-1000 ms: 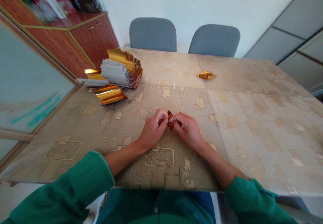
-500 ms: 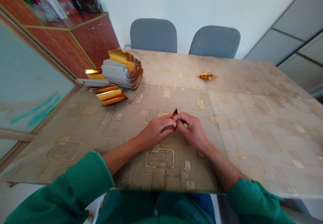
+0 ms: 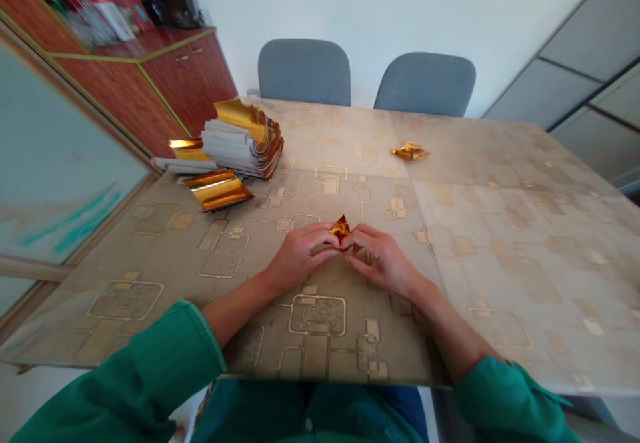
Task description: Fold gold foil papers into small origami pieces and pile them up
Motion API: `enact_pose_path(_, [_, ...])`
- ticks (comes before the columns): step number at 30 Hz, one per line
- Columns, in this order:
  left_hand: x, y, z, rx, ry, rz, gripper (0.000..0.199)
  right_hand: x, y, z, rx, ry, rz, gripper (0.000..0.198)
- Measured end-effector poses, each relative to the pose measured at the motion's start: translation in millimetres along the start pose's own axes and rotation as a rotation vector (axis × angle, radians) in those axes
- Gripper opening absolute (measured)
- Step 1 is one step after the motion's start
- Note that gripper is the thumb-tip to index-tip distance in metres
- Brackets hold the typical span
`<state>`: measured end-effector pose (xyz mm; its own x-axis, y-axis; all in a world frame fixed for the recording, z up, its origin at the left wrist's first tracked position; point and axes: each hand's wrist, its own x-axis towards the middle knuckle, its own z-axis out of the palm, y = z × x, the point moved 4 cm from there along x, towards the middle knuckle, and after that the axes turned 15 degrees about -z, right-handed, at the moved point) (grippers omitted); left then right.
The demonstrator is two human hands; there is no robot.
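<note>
A small folded piece of gold foil paper stands between my hands above the middle of the table, its pointed tip facing away from me. My left hand pinches it from the left between thumb and fingers. From the other side, my right hand has its fingertips pressed on the lower part of the paper. The fingertips hide the paper's bottom edge. Farther back on the right lies another folded gold foil piece, touched by neither hand.
At the back left sits a thick stack of gold foil paper with white backs, with a loose curled sheet in front. A patterned cloth covers the table. Two grey chairs stand behind it, and a reddish cabinet rises at left.
The folded gold paper has turned, so more of its shiny face shows. My right hand's fingers have shifted lower on it, and its thumb has spread downward.
</note>
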<state>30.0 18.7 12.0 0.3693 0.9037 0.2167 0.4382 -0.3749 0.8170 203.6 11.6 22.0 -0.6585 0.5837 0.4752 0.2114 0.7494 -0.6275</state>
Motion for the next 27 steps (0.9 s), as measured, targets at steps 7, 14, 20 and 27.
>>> enact_pose_path(7, [-0.4, 0.3, 2.2, 0.035, 0.032, 0.088, 0.004, 1.7, 2.1, -2.2, -0.001, 0.05, -0.016, 0.009])
enact_pose_path(14, [-1.3, 4.2, -0.7, 0.039, 0.083, 0.154, 0.003, 1.1, 0.5, -1.0, -0.026, 0.054, -0.05, 0.007])
enact_pose_path(20, [-2.7, 6.9, -2.3, 0.05, 0.111, 0.227, 0.006, 2.0, -1.7, -2.6, -0.064, 0.056, -0.088, 0.009])
enact_pose_path(27, [-2.8, 3.9, 2.8, 0.015, 0.07, 0.112, 0.008, 2.7, -3.5, -3.2, -0.122, 0.075, -0.111, 0.009])
